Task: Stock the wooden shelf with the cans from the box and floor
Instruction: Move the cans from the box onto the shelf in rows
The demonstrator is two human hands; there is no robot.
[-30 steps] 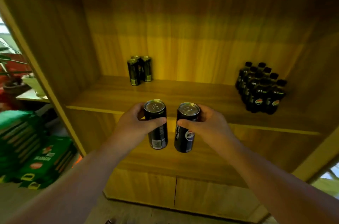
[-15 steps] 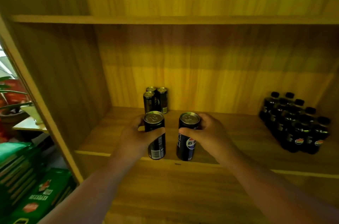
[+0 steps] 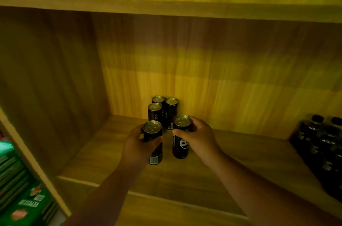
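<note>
The grip of the left hand is closed round a black can, thumb across the front of the can and the fingers wrapped behind it, so the hand covers the can's upper left side while the silver lid and the lower label stay in sight. The grip of the right hand is likewise closed on a second black can, held near its top from the right, thumb on the front; its round logo faces the camera below the thumb. Both cans stand upright, side by side with a narrow gap between them, low over the board of the wooden shelf; whether their bases touch the board cannot be told. The right-hand can sits a little farther back than the left-hand one.

Just behind them, near the back panel, a cluster of three stocked cans stands upright on the same board, packed close together. The can in the right hand is just beside the nearest of these; whether they touch is unclear.

At the right end of the board is a pack of dark bottles with black caps, well apart from the cans. Outside the shelf, at the lower left, lie stacked green cartons.
</note>
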